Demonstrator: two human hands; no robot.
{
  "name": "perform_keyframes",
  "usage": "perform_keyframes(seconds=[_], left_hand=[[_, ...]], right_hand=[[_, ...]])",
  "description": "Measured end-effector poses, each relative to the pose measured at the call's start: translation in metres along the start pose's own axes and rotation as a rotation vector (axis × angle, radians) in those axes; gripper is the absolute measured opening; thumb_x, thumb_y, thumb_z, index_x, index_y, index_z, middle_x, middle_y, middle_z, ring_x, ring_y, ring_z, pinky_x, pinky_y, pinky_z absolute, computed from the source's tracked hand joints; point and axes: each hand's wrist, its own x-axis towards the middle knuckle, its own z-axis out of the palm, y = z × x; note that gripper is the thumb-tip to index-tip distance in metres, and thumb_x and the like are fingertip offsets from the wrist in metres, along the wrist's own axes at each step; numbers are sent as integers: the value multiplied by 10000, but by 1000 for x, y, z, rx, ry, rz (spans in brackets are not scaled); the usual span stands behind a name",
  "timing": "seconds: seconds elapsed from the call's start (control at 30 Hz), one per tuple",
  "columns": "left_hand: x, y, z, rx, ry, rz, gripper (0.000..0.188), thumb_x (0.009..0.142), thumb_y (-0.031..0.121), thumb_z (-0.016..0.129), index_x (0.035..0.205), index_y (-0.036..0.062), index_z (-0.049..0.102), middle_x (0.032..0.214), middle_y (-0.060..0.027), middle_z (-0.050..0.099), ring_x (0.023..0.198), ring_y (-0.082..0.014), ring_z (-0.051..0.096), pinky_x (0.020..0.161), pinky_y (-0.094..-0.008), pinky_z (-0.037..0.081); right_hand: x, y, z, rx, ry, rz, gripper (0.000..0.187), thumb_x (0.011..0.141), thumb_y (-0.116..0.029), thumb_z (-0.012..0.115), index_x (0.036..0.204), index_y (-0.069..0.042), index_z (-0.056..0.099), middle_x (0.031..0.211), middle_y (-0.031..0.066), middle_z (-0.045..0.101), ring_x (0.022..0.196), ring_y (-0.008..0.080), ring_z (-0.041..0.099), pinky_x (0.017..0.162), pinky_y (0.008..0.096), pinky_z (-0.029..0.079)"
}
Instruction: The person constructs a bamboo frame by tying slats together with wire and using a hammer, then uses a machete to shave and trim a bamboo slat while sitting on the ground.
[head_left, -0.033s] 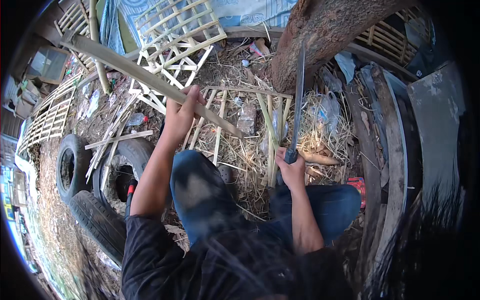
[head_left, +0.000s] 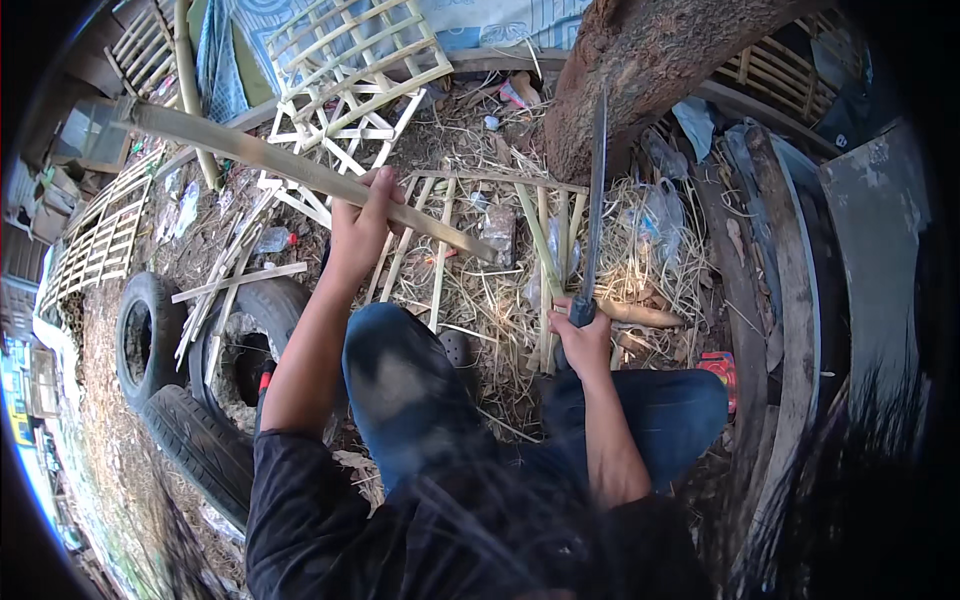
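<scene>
My left hand is closed round a long split bamboo piece, held slanting across the front of me. Its thick end points to the far left; the thinner end hangs over the littered ground ahead of my knees. In my right hand is the dark handle of a machete. The long narrow blade stands up and away from me, its tip in front of the tree trunk. Beside the handle, pale bamboo strips lean against a thin crossbar; whether my right fingers touch them I cannot tell.
Old tyres lie at the left with bamboo slats across one. A woven bamboo lattice stands at the back. Plastic bags, a brick and shavings litter the ground. Weathered planks and a red object are on the right.
The bamboo piece has tilted slightly: its thick left end is lower in view and its thin end a little higher. The machete and my right hand have hardly moved.
</scene>
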Motion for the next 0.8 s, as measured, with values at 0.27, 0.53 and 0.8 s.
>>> perform_keyframes(seconds=[0.27,0.53,0.8], left_hand=[[65,-152,13,119,-78,142,352,814,257,760,771,0,525,685,-61,606,597,-96,562,544,-230,460],[48,-255,79,244,-286,-147,258,793,128,776,761,28,541,670,-47,636,619,-51,563,526,-214,419],[39,-245,80,394,-384,-81,306,797,207,762,706,33,527,602,-50,594,573,-75,531,508,-246,432]], right_hand=[[33,62,51,-221,14,252,184,734,-155,693,688,-4,597,569,112,615,549,265,636,556,398,485],[70,112,88,-333,-3,199,174,693,-132,698,681,7,594,623,185,604,606,359,616,569,429,472],[107,161,122,-326,-147,321,149,695,-135,694,756,-17,628,687,184,637,673,345,643,622,409,494]])
